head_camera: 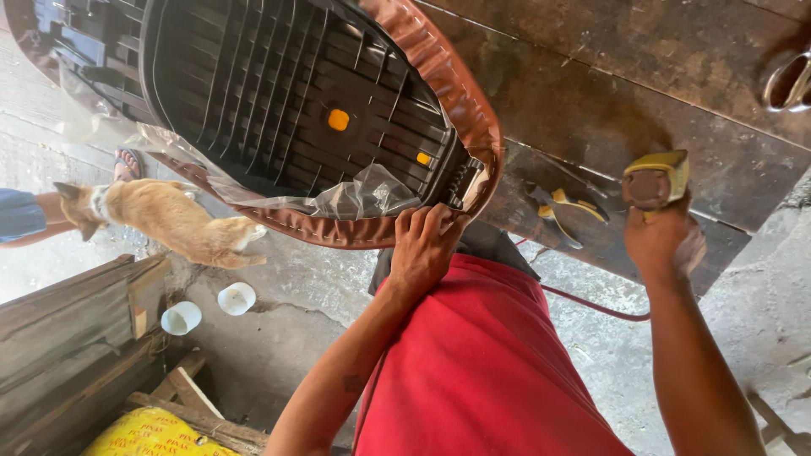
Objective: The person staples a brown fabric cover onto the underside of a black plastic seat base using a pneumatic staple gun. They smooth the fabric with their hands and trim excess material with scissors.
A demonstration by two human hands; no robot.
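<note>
Clearly, from where I watch, the left hand [425, 241] is closed in a pinch on the edge of the brown cover [439, 72] that wraps around the black plastic seat base [279, 84]. The seat lies upside down on the dark worktop [608, 101], filling the view from 9 to 12 o'clock, and its tip points toward the person's red shirt [481, 355]. The grip sits at the tip of the seat, near the centre of the view, with the fingers curled over the folded edge, just beside a crumpled piece of clear plastic sheet [367, 196].

The right hand [663, 241], at about 3 o'clock, is wrapped tightly around a tool with a yellow head [657, 177], raised a little away from the seat. I think it is a stapler, but I cannot tell for sure. A thin red hose [591, 304] runs from it across the body.

What could go wrong, in my judgement: the fingers of the left hand hold the cover exactly where the tool would come, so a careless approach could hit a fingertip. If the pinch becomes loose, the cover could slide back and make wrinkles. The clear plastic could be caught under the fold. The hose could also snag on the yellow-handled pliers [568, 211] lying on the worktop between the two hands.

On the floor at 9 o'clock an orange and white cat [169, 218] stands near two small white cups [207, 308].
</note>
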